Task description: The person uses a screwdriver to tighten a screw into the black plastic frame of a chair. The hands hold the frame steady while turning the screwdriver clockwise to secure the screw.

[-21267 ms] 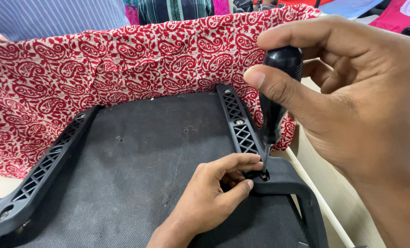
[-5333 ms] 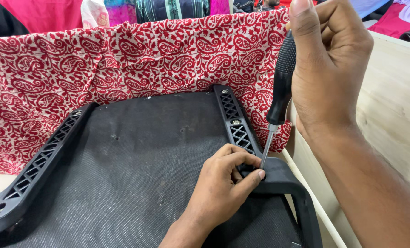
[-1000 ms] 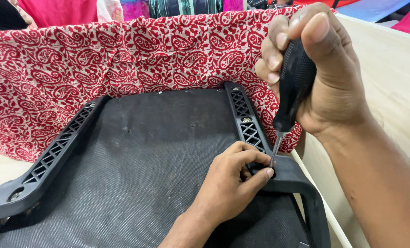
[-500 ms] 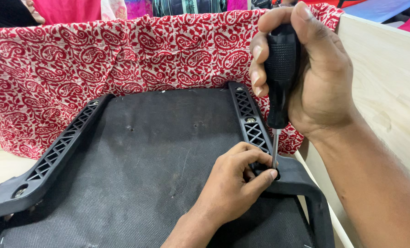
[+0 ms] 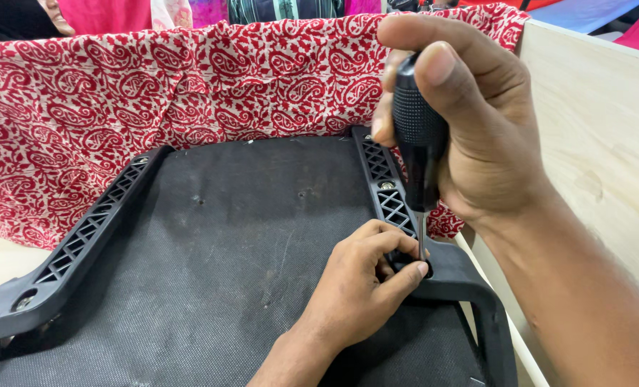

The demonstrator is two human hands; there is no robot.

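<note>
Workbench: pale wood panel (image 5: pixel 606 143) at right, red paisley cloth (image 5: pixel 190 86) draped behind an upturned chair seat (image 5: pixel 241 236). Right hand (image 5: pixel 470 136) fisted around black screwdriver (image 5: pixel 420 143), held upright; shaft runs down to right armrest bracket (image 5: pixel 405 215). Left hand (image 5: pixel 359 290) pinched closed at the tip, fingers hiding the fastener. Left bracket (image 5: pixel 83 244) lies well apart across the grey underside. Clothed people stand beyond the cloth.

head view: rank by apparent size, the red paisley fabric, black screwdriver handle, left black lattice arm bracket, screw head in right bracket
1. red paisley fabric
2. left black lattice arm bracket
3. black screwdriver handle, though it sits nearer the camera, so it looks inflated
4. screw head in right bracket
</note>
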